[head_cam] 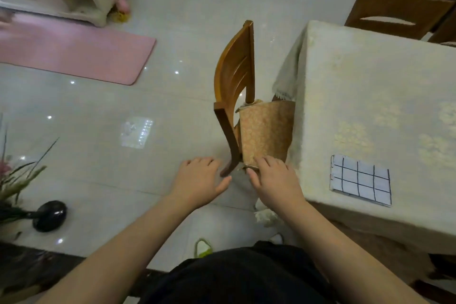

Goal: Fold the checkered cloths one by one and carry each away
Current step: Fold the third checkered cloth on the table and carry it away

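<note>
A folded white cloth with a dark checkered grid (360, 179) lies flat near the front left corner of the table (370, 86), which is covered by a pale patterned tablecloth. My right hand (274, 180) is left of the table, fingers spread over the front edge of a wooden chair's cushioned seat (266, 131); it holds nothing. My left hand (199, 181) hovers open over the floor just left of the chair leg, empty. Neither hand touches the cloth.
The wooden chair (237, 76) stands tucked against the table's left side. A pink mat (74, 54) lies on the tiled floor at left. A black round object (50, 215) and plants sit at lower left. Another chair (394, 15) stands behind the table.
</note>
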### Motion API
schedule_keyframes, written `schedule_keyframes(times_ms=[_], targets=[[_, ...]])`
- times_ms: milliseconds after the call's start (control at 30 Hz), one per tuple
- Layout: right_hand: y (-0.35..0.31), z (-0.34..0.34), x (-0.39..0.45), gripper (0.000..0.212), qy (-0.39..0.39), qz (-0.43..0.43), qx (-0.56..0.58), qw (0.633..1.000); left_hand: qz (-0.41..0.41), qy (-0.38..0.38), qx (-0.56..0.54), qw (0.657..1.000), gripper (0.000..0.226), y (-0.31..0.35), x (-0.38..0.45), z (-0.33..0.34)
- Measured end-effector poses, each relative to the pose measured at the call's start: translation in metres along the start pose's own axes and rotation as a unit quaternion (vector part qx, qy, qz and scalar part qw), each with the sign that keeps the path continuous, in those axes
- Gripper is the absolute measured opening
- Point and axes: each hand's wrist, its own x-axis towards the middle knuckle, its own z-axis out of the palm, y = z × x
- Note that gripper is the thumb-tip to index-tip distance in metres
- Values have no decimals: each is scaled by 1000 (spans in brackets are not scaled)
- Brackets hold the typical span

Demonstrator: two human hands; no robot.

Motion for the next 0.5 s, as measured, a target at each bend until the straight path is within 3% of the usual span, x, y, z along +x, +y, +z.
schedule_keyframes(times_ms=[200, 333, 500], targets=[[-52, -1, 11, 47, 6, -36, -15, 999, -15, 5, -14, 1000, 81, -47, -14, -10], [-66, -1, 26, 48, 6, -41, -11, 999, -14, 4, -25, 1000, 63, -63, -11, -10], [-71, -2, 55, 48, -3, -45, -18, 999, -13, -5, -32, 999, 61, -78, 11, -16]])
